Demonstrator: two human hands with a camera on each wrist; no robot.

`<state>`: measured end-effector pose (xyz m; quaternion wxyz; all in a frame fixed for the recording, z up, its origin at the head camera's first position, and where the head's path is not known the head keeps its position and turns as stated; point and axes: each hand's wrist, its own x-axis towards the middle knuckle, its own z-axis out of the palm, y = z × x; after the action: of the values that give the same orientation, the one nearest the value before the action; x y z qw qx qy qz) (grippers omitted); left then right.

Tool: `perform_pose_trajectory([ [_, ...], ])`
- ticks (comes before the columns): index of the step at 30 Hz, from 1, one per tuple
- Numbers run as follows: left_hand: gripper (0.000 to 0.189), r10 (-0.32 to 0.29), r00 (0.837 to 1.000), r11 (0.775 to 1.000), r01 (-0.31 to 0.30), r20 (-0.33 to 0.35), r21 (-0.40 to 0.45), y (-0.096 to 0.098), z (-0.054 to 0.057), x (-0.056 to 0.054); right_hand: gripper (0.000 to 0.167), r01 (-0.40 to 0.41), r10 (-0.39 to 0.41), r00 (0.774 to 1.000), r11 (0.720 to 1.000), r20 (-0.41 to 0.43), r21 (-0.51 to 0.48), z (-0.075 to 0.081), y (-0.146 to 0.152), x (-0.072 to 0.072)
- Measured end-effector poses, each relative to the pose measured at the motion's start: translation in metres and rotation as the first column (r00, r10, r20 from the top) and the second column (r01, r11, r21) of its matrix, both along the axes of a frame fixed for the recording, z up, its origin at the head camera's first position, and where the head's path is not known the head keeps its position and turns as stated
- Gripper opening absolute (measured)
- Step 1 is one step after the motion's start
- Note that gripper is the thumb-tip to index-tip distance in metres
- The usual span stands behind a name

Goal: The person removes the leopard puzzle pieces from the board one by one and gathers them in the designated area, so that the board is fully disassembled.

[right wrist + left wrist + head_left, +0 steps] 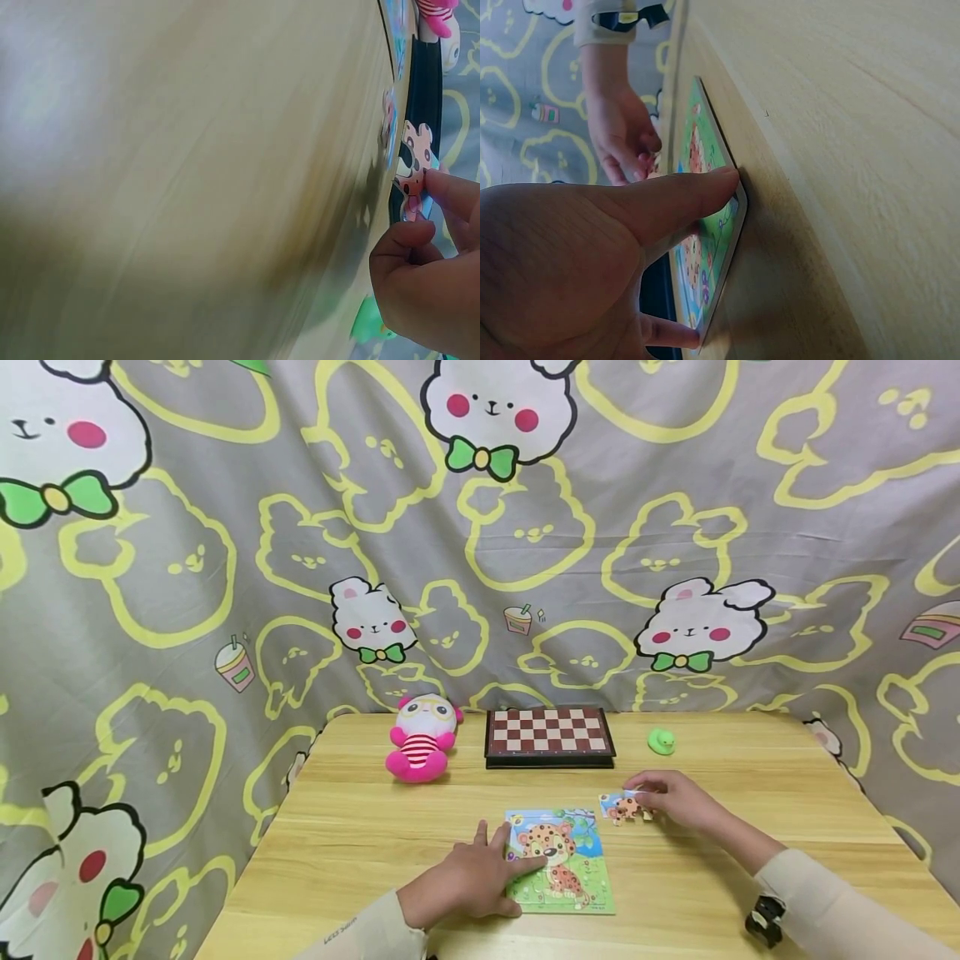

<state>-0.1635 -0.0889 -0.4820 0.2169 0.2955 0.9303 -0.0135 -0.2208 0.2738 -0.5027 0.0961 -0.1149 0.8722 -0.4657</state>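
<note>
A square jigsaw puzzle [581, 881] with a spotted leopard cub on green grass lies flat on the wooden table. My left hand [474, 870] rests at its left side, fingers spread, the index finger reaching across the picture. In the left wrist view the left thumb [697, 193] lies straight at the puzzle's corner. Just beyond the puzzle's upper right, my right hand [678, 800] pinches a spotted puzzle piece [417, 161] between thumb and fingers, raised over the table. Beside it, more puzzle pieces [611, 808] with blue and spotted print lie on the wood.
A checkered board box [551, 732] stands at the back of the table. Left of it sits a pink and white plush toy [422, 739]; to its right is a small green duck [662, 742]. A patterned curtain [450, 527] hangs behind the table [360, 860].
</note>
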Motion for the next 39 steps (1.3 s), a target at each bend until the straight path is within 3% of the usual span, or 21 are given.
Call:
perform_pose_trajectory([
  [10,0.078,0.000,1.000,1.000,0.000,0.001,-0.003,0.000,0.000,0.000,0.025,0.006,-0.006,1.000,1.000,0.001,-0.003,-0.004,0.014,0.001],
  [30,0.078,-0.020,1.000,1.000,0.020,-0.023,-0.008,0.000,-0.002,0.000,0.018,0.091,-0.071,0.989,0.984,-0.128,0.152,-0.023,0.016,-0.003],
  [39,0.078,-0.009,1.000,1.000,0.009,-0.017,0.001,-0.001,-0.001,0.001,0.017,0.112,-0.090,0.988,0.978,-0.128,0.177,-0.026,0.016,-0.004],
])
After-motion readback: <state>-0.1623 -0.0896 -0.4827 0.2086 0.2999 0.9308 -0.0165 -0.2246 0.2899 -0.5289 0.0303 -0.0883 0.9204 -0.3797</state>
